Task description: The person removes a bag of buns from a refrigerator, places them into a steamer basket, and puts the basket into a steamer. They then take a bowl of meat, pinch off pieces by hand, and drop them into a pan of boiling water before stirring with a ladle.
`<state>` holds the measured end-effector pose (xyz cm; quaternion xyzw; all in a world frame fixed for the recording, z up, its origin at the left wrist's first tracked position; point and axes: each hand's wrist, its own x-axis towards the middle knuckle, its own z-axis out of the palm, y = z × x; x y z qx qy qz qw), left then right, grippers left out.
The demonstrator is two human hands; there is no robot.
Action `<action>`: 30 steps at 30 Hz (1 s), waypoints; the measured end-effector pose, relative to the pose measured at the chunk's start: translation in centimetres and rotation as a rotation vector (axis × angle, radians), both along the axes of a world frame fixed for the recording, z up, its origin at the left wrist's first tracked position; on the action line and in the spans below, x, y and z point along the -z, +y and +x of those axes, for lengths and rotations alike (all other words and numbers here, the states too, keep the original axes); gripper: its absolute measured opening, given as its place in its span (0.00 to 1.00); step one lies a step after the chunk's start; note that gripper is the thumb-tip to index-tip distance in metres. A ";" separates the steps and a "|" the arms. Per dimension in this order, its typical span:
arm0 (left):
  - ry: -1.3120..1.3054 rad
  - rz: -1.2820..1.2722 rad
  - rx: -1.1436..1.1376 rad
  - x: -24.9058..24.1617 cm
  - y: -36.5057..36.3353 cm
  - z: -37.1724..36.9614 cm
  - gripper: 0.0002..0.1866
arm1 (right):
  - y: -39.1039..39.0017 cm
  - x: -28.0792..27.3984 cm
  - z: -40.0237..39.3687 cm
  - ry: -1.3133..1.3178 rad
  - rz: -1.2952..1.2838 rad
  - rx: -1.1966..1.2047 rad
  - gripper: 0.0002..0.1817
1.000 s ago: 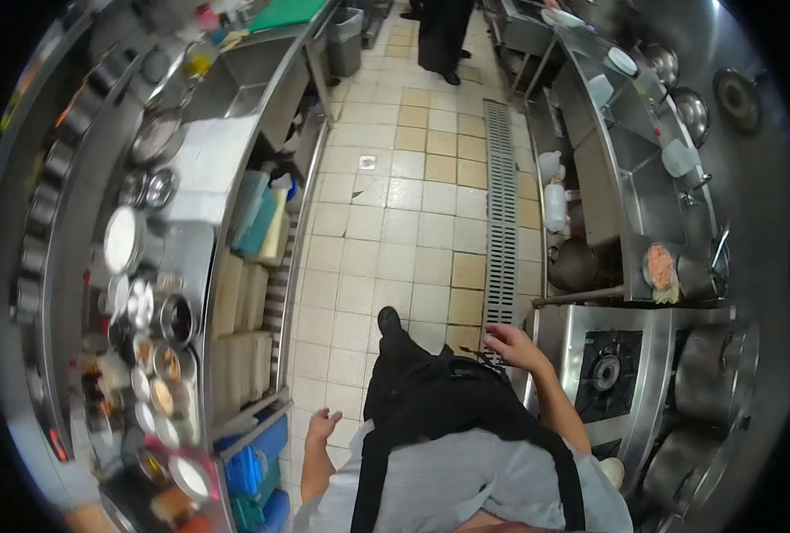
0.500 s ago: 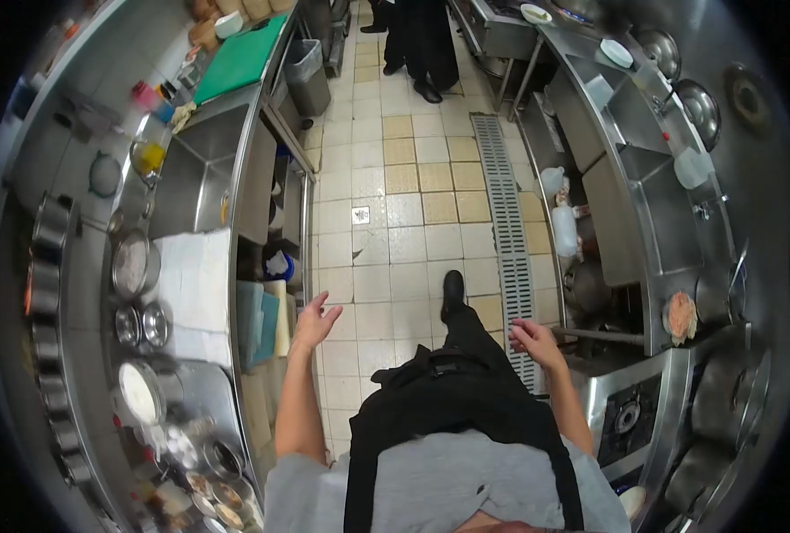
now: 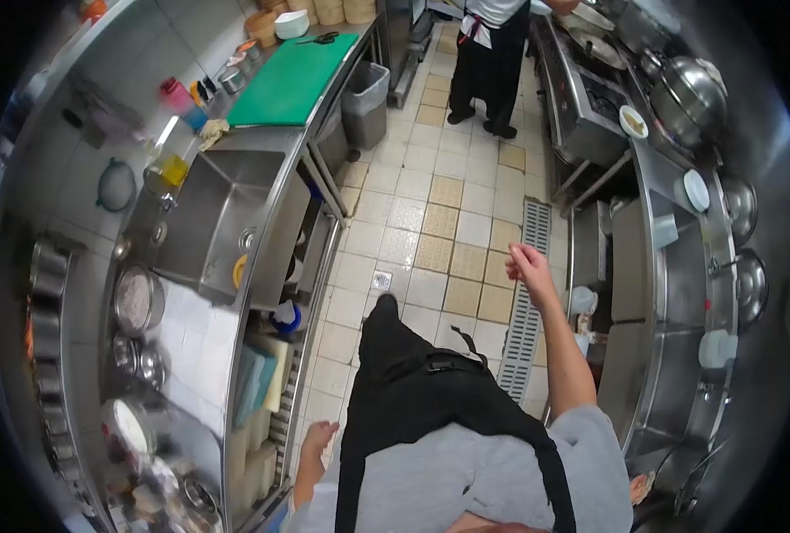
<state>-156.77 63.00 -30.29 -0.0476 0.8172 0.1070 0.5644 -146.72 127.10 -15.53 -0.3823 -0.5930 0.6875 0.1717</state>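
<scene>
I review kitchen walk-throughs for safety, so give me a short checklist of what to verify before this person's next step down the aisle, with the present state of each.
1. Hands free: the right hand is raised and loosely closed, the left hand hangs low by the counter edge; nothing shows in either. Ok.
2. Floor ahead: the tiled floor shows no dropped items. Ok.
3. Floor drain grate: lies flat beside the right foot's path. Ok.
4. Aisle traffic: another person stands at the stove end, partly blocking the way. Not ok.
5. Trash bin: tucked beside the counter, at the aisle's edge. Ok.
6. Floor wetness: cannot tell.
</scene>
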 end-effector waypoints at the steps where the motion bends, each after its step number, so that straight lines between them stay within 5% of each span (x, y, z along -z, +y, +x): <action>1: 0.104 0.147 -0.196 0.2 -0.4 0.6 0.32 | 1.4 -0.4 -3.4 0.030 0.016 -0.017 0.20; 2: 0.056 0.019 -0.375 7.9 -2.1 1.0 0.30 | 2.5 0.0 -6.5 0.022 0.015 -0.010 0.20; 5: -0.081 0.137 -0.572 13.1 0.7 -4.7 0.32 | 4.1 2.4 -13.6 -0.044 0.133 -0.169 0.21; 8: 0.160 0.406 -0.350 18.5 6.9 -13.9 0.32 | 5.6 7.0 -14.3 -0.407 0.643 -0.663 0.28; 11: 0.207 0.459 -0.020 11.9 18.8 -28.1 0.31 | 7.7 6.7 -12.9 -0.536 0.453 -0.693 0.31; 12: 0.089 0.527 -0.009 8.0 23.0 -33.9 0.30 | 8.3 6.1 -12.3 -0.526 0.489 -0.509 0.28; 13: 0.243 0.497 0.008 1.9 28.5 -36.6 0.30 | 9.3 6.4 -11.4 -0.540 0.461 -0.471 0.28; 14: 0.236 0.518 -0.099 5.9 29.5 -41.4 0.28 | 10.6 7.0 -10.3 -0.547 0.365 -0.248 0.29; 15: 0.247 0.512 -0.005 1.0 34.3 -44.8 0.27 | 11.3 7.7 -9.4 -0.548 0.270 -0.026 0.30; 16: 0.300 0.536 -0.061 4.7 35.7 -49.4 0.25 | 11.8 7.6 -8.7 -0.552 0.249 0.011 0.30; 19: 0.370 0.591 0.065 0.0 47.7 -56.4 0.29 | 13.9 7.0 -6.4 -0.442 -0.038 0.271 0.28; 22: 0.422 0.692 0.159 -1.6 57.8 -58.4 0.32 | 16.2 8.2 -4.9 -0.383 -0.090 0.331 0.18; 24: 0.431 0.761 0.243 -1.3 62.7 -57.9 0.32 | 18.0 9.3 -4.2 -0.309 -0.195 0.436 0.21; 30: 0.318 0.682 0.217 -1.2 69.5 -45.7 0.28 | 29.6 13.3 -5.5 -0.304 -0.479 0.667 0.21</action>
